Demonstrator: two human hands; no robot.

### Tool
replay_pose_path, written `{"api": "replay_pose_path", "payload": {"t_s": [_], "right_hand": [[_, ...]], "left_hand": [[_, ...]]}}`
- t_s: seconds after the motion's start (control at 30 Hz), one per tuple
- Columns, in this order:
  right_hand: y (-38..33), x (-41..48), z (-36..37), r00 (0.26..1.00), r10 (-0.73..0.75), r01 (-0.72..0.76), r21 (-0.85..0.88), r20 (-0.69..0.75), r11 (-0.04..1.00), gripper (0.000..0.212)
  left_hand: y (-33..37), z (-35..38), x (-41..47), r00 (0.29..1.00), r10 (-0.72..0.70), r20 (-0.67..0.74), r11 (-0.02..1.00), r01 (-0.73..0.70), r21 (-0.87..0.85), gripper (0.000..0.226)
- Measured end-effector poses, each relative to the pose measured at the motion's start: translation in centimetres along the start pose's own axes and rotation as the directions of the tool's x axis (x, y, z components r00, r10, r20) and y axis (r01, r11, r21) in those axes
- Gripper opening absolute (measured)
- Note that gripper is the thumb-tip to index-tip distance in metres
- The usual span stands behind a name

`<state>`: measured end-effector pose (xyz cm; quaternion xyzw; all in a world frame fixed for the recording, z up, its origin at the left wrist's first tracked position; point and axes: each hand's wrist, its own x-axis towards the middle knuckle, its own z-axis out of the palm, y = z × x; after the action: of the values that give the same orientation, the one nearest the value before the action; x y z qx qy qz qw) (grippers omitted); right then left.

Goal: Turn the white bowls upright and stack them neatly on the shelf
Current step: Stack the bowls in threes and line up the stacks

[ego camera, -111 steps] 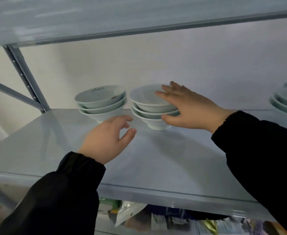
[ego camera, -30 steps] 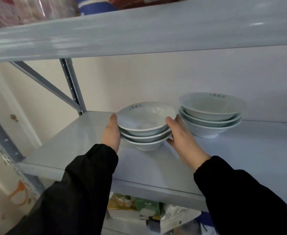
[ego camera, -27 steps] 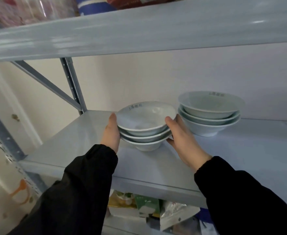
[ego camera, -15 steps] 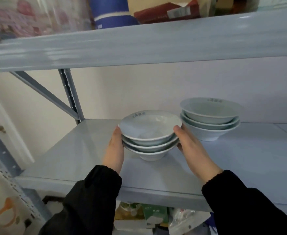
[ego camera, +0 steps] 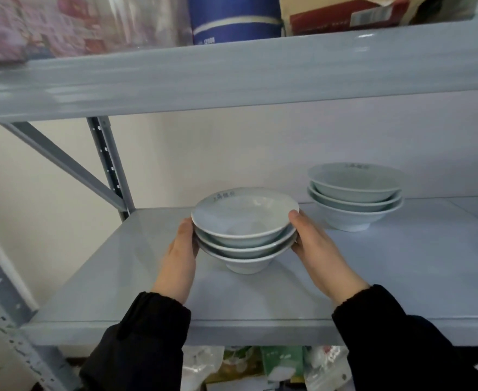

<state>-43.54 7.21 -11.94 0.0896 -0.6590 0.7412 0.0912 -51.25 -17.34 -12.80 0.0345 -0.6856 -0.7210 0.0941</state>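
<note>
Head view: left grip (ego camera: 179, 252) and right grip (ego camera: 314, 246) clasp the 3 stacked white bowls (ego camera: 244, 221) between them, upright on the shelf (ego camera: 260, 300). Glazed ceramic, likely heavy, slippery, chippable: support beneath the lowest rim. 2nd stack (ego camera: 355, 198) beyond the right grip.

Open shelf board (ego camera: 105, 277) is left before and left of the near stack of bowls (ego camera: 244, 230) — the back right is taken by a second stack (ego camera: 353, 198), and headroom is capped by the upper shelf (ego camera: 232, 74).
</note>
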Motion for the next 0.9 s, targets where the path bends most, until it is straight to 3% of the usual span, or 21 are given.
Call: {"api": "replay_pose_path", "payload": {"t_s": [0.13, 0.23, 0.4, 0.67, 0.9], "right_hand": [[0.3, -0.1, 1.9, 1.0, 0.002, -0.002, -0.021, -0.005, 1.0, 0.053], [0.6, -0.1, 3.1, 1.0, 0.0, 0.0, -0.043, -0.006, 0.999, 0.054], [0.6, -0.1, 4.3, 1.0, -0.002, 0.003, -0.049, 0.012, 0.999, 0.053], [0.3, -0.3, 6.3, 1.0, -0.017, 0.019, -0.129, 0.014, 0.991, 0.043], [0.3, -0.4, 6.8, 1.0, -0.014, 0.015, -0.139, 0.007, 0.99, 0.048]], "left_hand": [[0.9, -1.7, -2.3, 0.989, 0.088, 0.118, 0.996, -0.084, -0.04, 0.043], [1.4, -3.0, -2.2, 0.997, 0.033, 0.075, 0.998, -0.028, -0.061, 0.039], [1.3, -4.7, -4.2, 0.983, 0.08, 0.163, 0.996, -0.072, -0.055, 0.052], [1.3, -5.8, -3.2, 0.992, 0.054, 0.112, 0.998, -0.057, 0.019, 0.053], [1.4, -5.9, -3.2, 0.991, 0.078, 0.108, 0.996, -0.083, 0.044, 0.055]]}}
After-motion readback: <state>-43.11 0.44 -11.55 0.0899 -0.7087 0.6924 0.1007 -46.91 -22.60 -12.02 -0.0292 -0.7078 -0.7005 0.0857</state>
